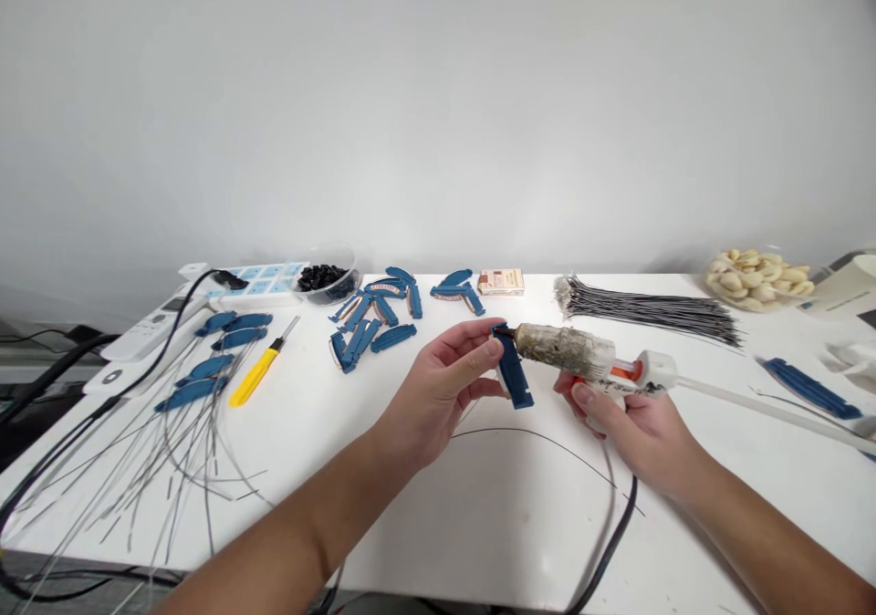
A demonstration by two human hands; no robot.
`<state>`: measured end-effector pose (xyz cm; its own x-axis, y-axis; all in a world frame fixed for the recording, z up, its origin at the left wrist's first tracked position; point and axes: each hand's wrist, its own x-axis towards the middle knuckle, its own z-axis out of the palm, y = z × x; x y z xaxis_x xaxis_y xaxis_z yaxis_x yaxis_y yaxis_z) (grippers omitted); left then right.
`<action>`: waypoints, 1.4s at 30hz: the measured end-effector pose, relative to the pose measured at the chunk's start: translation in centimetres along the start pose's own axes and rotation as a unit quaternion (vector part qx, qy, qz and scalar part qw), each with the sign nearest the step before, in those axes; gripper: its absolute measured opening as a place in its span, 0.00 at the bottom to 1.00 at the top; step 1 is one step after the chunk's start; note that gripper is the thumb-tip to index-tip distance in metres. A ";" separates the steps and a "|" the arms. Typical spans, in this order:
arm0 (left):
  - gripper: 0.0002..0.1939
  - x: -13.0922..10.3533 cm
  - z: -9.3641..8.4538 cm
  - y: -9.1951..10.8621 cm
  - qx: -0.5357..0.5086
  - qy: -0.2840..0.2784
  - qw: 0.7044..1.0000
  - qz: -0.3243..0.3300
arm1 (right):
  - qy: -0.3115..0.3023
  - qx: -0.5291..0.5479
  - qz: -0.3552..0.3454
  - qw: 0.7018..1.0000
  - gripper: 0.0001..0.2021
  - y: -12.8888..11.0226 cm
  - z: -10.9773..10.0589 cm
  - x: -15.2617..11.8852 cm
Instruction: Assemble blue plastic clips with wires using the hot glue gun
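Between the thumb and fingers of my left hand (448, 382) is a blue plastic piece (515, 373), held upright. My right hand (633, 428) is wrapped round the handle of a glue gun (568, 346) with a stained, crusted barrel. Its dark nozzle meets the top of the blue piece, near my left thumb. A white glue stick (759, 405) runs out of the gun's back towards the right. Below the hands, a thin dark wire (540, 437) curves over the table. Whether it is joined to the blue piece is hidden.
Several blue pieces (393, 337) lie behind my left hand. On the left are a yellow screwdriver (253, 373), loose wires (192, 455) and a power strip (130, 337). Further back stand a bowl of black parts (335, 291), a wire bundle (647, 309) and a bowl of nuts (756, 282).
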<state>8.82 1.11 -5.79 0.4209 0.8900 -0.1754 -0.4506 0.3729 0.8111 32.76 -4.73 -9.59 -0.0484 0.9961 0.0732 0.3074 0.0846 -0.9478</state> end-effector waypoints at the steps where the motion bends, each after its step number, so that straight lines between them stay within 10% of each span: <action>1: 0.18 0.0 0.0 0.0 0.004 -0.001 1.000 0.003 | 0.001 -0.003 -0.001 1.000 0.17 0.0 0.0 0.0; 42: 0.19 0.0 0.2 -0.2 0.076 0.028 0.995 0.062 | 0.020 0.013 -0.003 1.000 0.21 -2.3 1.5 -0.2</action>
<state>9.06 1.02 -5.89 0.3225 0.9415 -0.0973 -0.3707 0.2202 0.9023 30.64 -5.17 -7.87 -0.0114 0.9958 0.0905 0.2828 0.0901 -0.9549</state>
